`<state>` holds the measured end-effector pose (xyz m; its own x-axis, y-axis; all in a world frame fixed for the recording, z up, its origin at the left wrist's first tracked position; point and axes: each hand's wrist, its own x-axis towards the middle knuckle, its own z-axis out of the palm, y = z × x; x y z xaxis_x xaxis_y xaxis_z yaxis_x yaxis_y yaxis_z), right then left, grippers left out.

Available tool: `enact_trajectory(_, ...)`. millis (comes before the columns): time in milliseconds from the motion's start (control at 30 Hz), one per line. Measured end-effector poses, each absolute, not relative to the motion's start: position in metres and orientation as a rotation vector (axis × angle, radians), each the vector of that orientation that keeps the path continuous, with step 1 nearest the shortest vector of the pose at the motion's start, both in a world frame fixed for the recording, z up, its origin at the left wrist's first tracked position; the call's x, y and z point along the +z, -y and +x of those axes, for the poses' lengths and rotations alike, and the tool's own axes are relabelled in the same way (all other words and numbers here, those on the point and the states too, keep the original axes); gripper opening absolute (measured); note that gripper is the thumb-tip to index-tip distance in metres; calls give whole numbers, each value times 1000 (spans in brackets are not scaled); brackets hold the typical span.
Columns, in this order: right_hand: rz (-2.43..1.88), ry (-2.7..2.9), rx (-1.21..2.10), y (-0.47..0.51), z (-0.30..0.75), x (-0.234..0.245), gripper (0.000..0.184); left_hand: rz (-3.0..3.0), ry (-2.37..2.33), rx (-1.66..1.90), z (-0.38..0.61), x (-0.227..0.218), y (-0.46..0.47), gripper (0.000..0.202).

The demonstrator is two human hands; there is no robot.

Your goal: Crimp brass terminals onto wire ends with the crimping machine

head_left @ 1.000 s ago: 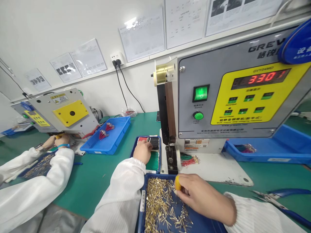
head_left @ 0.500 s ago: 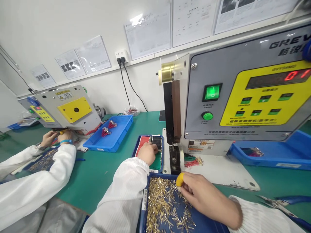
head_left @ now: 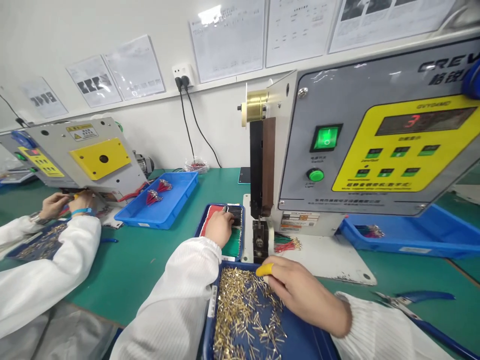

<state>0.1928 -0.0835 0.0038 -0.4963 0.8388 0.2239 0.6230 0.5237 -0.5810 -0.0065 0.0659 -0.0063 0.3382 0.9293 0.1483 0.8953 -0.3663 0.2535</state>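
Observation:
My left hand (head_left: 219, 228) reaches into a dark blue tray of red, black and green wires (head_left: 219, 220), its fingertips on the black wire ends. My right hand (head_left: 296, 295) hangs curled over a blue tray heaped with loose brass terminals (head_left: 243, 320). One of its fingers wears a yellow finger cot (head_left: 264, 270). Whether either hand pinches something is too small to tell. Just past my right fingers stands the crimping head of a benchtop terminal machine (head_left: 260, 240).
A finished bunch of red and green wires (head_left: 287, 244) lies on the machine's white base. A blue tray (head_left: 408, 235) sits to the right, and blue-handled pliers (head_left: 412, 300) lie at lower right. To the left, a co-worker's hands (head_left: 62, 204) work at a second machine, next to a blue tray (head_left: 157, 202).
My view has swung slightly, shifting the scene left and up. My left fingers have moved farther onto the wire ends. The machine's red display now shows different digits.

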Motion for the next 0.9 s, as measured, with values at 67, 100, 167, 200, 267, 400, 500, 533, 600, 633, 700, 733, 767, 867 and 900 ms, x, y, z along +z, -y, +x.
enact_trajectory(67,-1173,2256,609,83,192,5,20,2490,-1699,416,-6,-8,-70,28)
enact_trajectory(100,-1186,2239,615,82,192,5,19,2500,-1703,412,-6,-9,-71,29)
enact_trajectory(167,-1249,2184,636,81,191,4,16,2500,-1704,401,-5,-11,-73,28)
enact_trajectory(200,-1281,2148,656,80,191,3,14,2492,-1704,403,-5,-12,-73,27)
enact_trajectory(267,-1328,2072,711,77,191,-1,11,2475,-1701,423,-6,-13,-73,25)
enact_trajectory(400,-1386,1995,883,69,193,-3,10,2444,-1692,461,-7,-15,-69,23)
enact_trajectory(500,-1422,2050,1023,59,192,11,13,2427,-1678,481,-9,-16,-68,23)
enact_trajectory(533,-1424,2080,1055,55,191,20,14,2427,-1667,483,-9,-16,-68,23)
enact_trajectory(600,-1427,2124,1113,48,188,43,13,2431,-1645,483,-10,-16,-69,23)
enact_trajectory(633,-1428,2121,1150,44,188,54,12,2433,-1639,482,-11,-17,-69,23)
enact_trajectory(700,-1404,2071,1251,37,191,73,10,2435,-1641,480,-11,-17,-69,23)
enact_trajectory(733,-1387,2019,1306,34,194,78,11,2437,-1647,478,-11,-17,-69,23)
enact_trajectory(767,-1374,1952,1362,31,198,80,14,2440,-1653,475,-11,-17,-69,23)
enact_trajectory(867,-1340,1667,1439,23,210,66,26,2452,-1668,466,-9,-16,-69,21)
enact_trajectory(900,-1321,1572,1425,21,212,58,28,2457,-1672,464,-9,-16,-69,21)
